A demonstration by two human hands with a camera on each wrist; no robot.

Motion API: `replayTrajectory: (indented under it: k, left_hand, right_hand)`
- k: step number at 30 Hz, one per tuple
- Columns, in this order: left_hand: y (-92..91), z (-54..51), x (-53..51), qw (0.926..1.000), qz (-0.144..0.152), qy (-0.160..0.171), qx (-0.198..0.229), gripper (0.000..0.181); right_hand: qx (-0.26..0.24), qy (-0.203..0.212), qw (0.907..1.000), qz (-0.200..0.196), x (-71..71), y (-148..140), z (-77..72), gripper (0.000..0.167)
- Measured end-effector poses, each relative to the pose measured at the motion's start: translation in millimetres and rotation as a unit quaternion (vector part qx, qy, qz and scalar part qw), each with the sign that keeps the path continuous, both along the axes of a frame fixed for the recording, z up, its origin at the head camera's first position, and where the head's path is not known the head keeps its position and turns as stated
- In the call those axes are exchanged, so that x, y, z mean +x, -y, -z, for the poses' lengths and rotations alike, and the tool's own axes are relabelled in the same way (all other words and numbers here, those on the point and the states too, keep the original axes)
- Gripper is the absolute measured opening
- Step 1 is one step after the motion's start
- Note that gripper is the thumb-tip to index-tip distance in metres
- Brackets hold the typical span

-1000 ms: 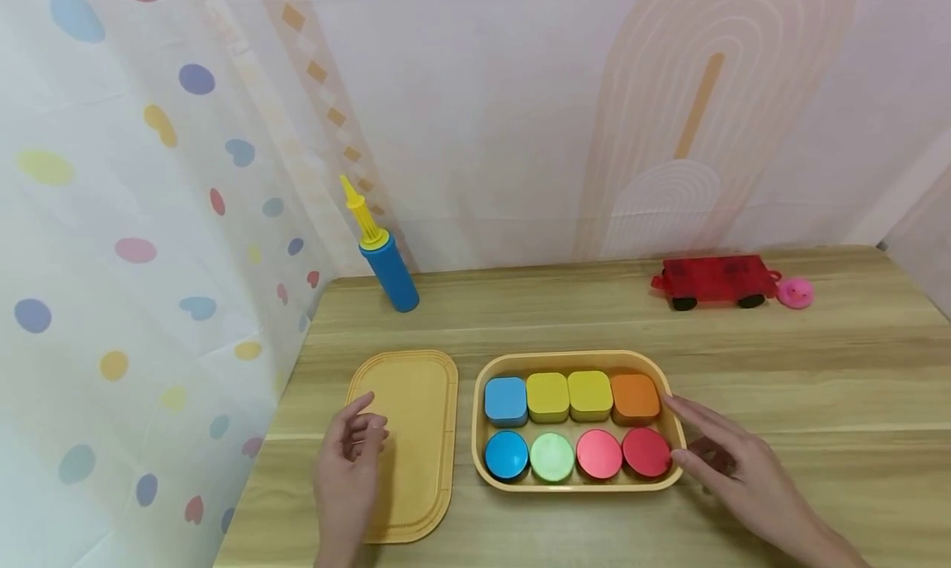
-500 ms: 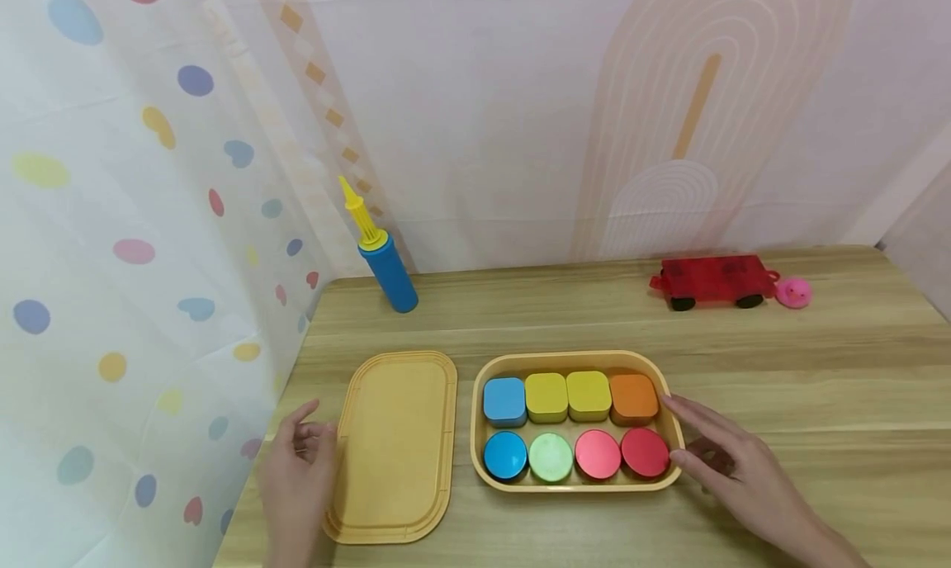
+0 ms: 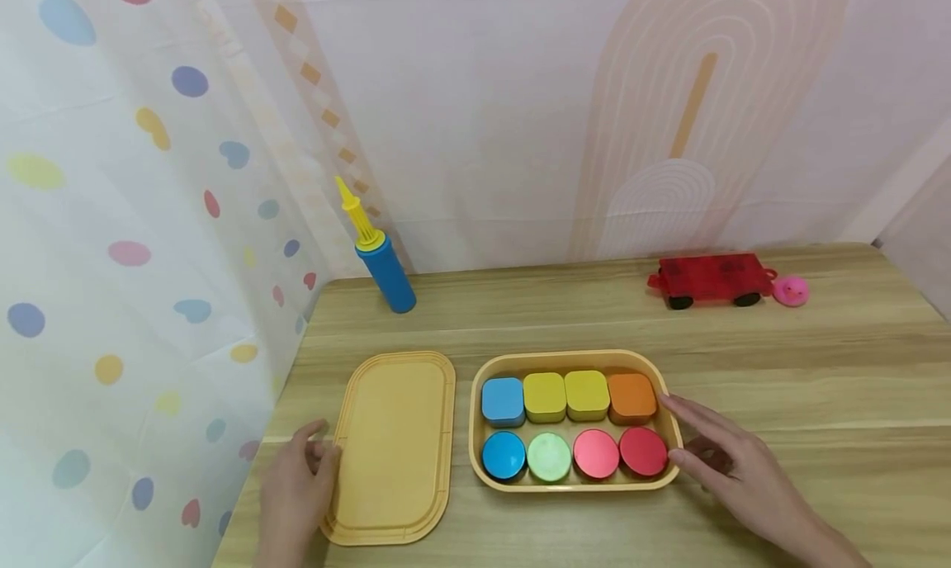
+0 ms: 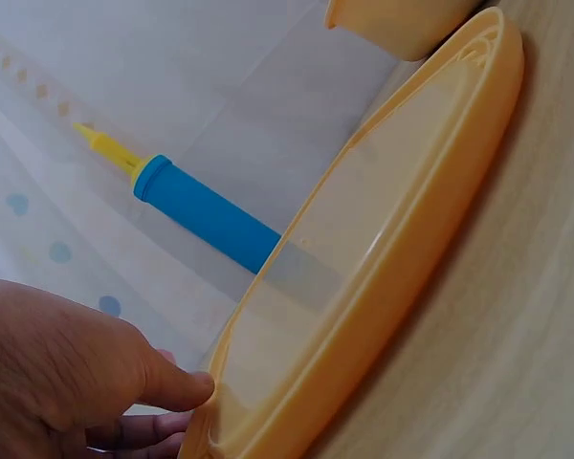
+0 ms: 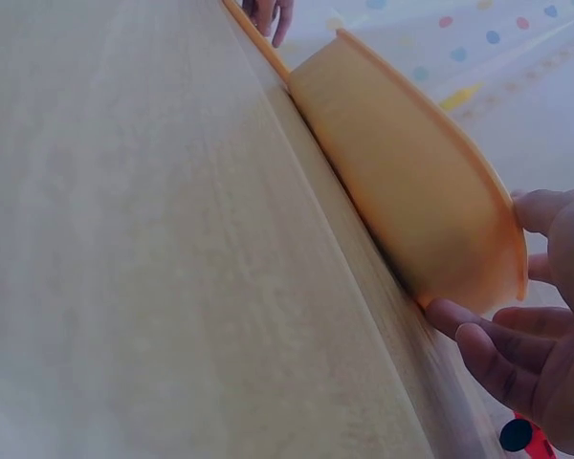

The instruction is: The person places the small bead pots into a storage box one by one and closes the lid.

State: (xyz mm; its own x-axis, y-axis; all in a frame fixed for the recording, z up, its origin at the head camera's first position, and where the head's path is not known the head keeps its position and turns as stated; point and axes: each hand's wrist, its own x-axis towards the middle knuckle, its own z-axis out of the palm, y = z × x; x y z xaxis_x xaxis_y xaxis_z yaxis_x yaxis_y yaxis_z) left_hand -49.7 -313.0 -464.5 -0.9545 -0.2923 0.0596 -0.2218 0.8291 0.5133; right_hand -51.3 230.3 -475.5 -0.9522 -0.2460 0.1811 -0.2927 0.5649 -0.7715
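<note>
In the head view a shallow cream-yellow plastic box [image 3: 572, 487] holds blue, yellow and orange square-topped tubs at the back and blue, green, pink and red round-topped ones in front. My right hand [image 3: 731, 473] grips the box's right end, fingertips on its rim and lower wall. To the left lies a flat lid [image 3: 390, 440] of the same colour. My left hand [image 3: 293, 489] is at the lid's left edge, fingers loosely bent. Its thumb [image 4: 187, 381] touches the rim in the left wrist view. The other left fingertips are partly hidden.
A blue hand pump [image 3: 388, 279] with a yellow nozzle stands at the back left. Along the back right sit a red toy wagon [image 3: 713, 277] and a small pink duck toy [image 3: 791, 291]. Patterned curtains hang behind and left of the wooden table [image 3: 520, 312].
My left hand has moved left from over the lid and come down at its left edge. The right hand stays at the box's end. The view has shifted slightly.
</note>
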Motion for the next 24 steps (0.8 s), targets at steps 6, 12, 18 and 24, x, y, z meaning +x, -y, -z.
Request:
replayTrajectory:
  k: [6,12,18,24]
  left_hand:
    - [1.0,0.6,0.7,0.9998,0.01,0.016,0.001,0.04]
    - [-1.1,-1.3,1.9,0.9997,0.01,0.021,-0.003,0.041]
    - [-6.1,-5.1,4.4,0.9999,-0.015,0.003,-0.003,0.032]
    - [-10.0,-9.9,4.5,0.998,-0.044,-0.009,0.043,0.021]
  right_hand:
    - [0.001,-0.007,1.0,0.0,-1.8,0,1.7,0.064]
    - [0.003,-0.005,1.0,-0.001,-0.9,0,0.4,0.063]
    - [0.001,-0.001,1.0,-0.005,0.7,1,-0.5,0.062]
    - [-0.003,-0.022,0.9997,-0.009,-0.3,0,0.8,0.063]
